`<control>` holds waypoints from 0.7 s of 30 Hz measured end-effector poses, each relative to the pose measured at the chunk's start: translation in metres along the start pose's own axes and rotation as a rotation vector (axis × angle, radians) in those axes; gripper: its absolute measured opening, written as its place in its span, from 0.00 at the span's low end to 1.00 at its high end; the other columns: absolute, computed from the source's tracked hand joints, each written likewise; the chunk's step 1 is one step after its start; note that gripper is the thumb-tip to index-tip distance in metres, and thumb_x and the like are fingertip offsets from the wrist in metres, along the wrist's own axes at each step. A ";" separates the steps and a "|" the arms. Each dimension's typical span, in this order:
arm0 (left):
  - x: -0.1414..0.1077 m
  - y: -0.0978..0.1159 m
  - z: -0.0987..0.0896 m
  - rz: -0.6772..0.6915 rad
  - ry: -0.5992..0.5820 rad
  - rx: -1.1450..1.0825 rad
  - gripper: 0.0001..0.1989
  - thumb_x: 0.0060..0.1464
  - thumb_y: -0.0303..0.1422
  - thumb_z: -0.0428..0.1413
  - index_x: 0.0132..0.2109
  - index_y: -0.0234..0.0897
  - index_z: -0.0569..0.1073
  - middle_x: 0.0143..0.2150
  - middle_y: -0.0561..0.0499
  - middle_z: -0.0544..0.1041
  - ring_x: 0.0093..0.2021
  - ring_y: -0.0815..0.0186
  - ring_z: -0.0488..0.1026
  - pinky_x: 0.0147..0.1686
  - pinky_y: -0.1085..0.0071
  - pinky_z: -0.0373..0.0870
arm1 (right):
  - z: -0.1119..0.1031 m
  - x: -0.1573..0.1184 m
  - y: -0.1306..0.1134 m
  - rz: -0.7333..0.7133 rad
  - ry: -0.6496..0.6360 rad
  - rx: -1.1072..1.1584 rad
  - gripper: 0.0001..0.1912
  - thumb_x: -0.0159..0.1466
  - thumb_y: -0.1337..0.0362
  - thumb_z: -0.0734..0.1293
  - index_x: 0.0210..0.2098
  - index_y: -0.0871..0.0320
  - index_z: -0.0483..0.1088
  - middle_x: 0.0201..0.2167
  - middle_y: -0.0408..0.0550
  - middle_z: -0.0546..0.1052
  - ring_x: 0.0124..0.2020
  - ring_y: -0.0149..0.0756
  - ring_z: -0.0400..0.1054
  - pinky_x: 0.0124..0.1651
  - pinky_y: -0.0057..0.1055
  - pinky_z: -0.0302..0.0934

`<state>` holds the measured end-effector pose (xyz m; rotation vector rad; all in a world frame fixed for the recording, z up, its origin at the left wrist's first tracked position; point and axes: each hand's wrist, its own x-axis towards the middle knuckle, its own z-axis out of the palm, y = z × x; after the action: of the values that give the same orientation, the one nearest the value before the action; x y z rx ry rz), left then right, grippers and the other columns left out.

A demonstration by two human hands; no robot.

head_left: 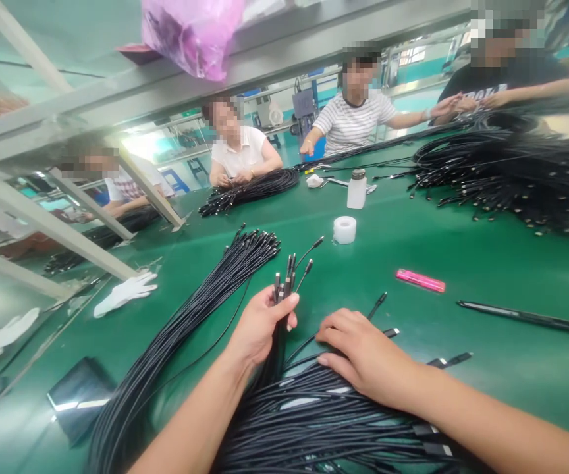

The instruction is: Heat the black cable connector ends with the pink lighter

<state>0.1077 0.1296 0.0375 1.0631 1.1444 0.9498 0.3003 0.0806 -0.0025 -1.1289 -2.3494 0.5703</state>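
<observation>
my left hand [259, 329] clenches a bunch of black cables [285, 283], plugs up at twelve o'clock, while my open right hand [363, 352] rests on the cable pile [314, 428] at four o'clock.

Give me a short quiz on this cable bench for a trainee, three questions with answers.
1. True or false: the left hand grips a bunch of black cables just below their connectors, while the right hand rests on a heap of black cables.
2. Multiple choice: what lies on the green bench mat to the left of the long cable bundle? A, a white glove; B, scissors; C, a tape measure.
3. Short answer: what stands just beyond the white tape roll?

Key: 1, true. 2, A. 3, a white plastic bottle.
</observation>
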 end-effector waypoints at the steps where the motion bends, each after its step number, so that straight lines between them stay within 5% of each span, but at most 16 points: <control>1: 0.001 0.000 0.000 0.010 0.002 0.006 0.18 0.46 0.39 0.67 0.33 0.34 0.67 0.23 0.58 0.68 0.19 0.77 0.64 0.21 0.79 0.57 | 0.001 0.000 0.001 -0.011 0.022 -0.003 0.13 0.67 0.61 0.65 0.49 0.57 0.73 0.48 0.53 0.75 0.49 0.44 0.65 0.52 0.43 0.58; 9: 0.002 0.001 -0.001 -0.031 0.010 -0.001 0.19 0.50 0.44 0.64 0.42 0.36 0.70 0.15 0.63 0.61 0.11 0.81 0.49 0.14 0.79 0.43 | 0.004 0.002 -0.001 -0.068 -0.002 0.026 0.18 0.67 0.60 0.65 0.56 0.57 0.69 0.52 0.51 0.74 0.54 0.45 0.61 0.58 0.43 0.55; 15: 0.005 0.006 -0.003 0.030 0.027 -0.014 0.17 0.46 0.38 0.67 0.38 0.32 0.73 0.26 0.55 0.72 0.20 0.76 0.65 0.20 0.77 0.59 | 0.002 0.002 -0.003 -0.068 -0.067 -0.047 0.13 0.68 0.58 0.63 0.47 0.58 0.73 0.38 0.51 0.76 0.43 0.43 0.66 0.50 0.42 0.57; 21: 0.012 0.006 -0.007 0.087 0.102 -0.001 0.17 0.40 0.34 0.69 0.35 0.31 0.73 0.27 0.56 0.70 0.23 0.76 0.64 0.25 0.76 0.60 | 0.001 -0.004 -0.006 -0.102 -0.162 -0.068 0.14 0.70 0.59 0.59 0.38 0.58 0.74 0.34 0.50 0.75 0.38 0.40 0.68 0.47 0.39 0.58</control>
<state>0.1029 0.1437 0.0397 1.0804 1.1885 1.0833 0.2980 0.0736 -0.0009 -1.0184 -2.5661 0.5689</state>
